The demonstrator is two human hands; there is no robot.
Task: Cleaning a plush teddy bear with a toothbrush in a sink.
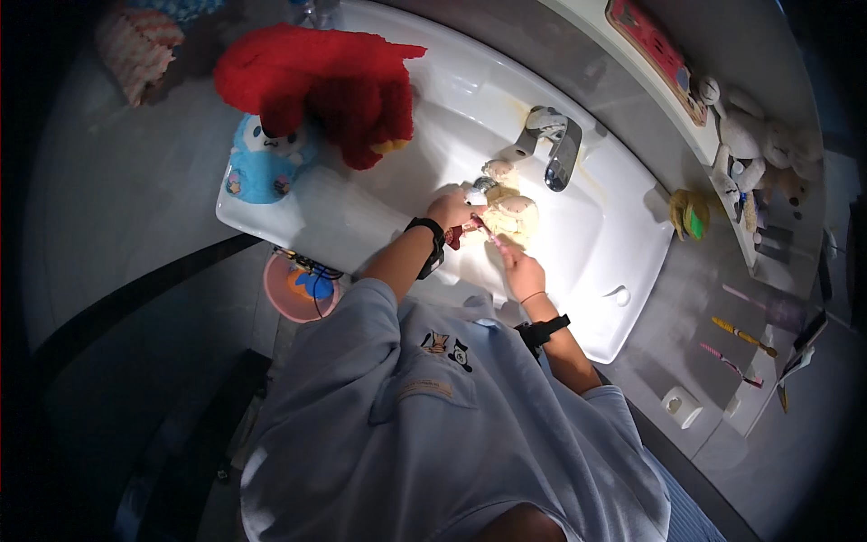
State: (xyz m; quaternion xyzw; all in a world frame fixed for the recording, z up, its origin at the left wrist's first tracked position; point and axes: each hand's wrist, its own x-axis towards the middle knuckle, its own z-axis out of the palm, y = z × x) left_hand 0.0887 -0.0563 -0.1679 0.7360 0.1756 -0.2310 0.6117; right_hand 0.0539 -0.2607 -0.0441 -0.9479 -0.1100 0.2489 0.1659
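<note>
A pale yellow plush toy [511, 220] lies in the white washbasin [603, 264] under a bright patch of light. My left hand [448, 207] grips its left end, where a white round part and a dark red piece [454, 237] show beside the fingers. In my right hand [525, 274] is a pink toothbrush [489, 232], its handle pointing back towards me. The brush's head meets the toy close to my left fingertips; the exact contact is too small to tell. Part of the toy is hidden behind my left hand.
A chrome faucet [559, 146] rises behind the toy. Red plush [318, 68] and a blue plush toy [261, 169] rest on the basin's left side. Below stands a pink bucket [274, 291]. To the right are a shelf [735, 223] with plush toys and wall-held toothbrushes [742, 335].
</note>
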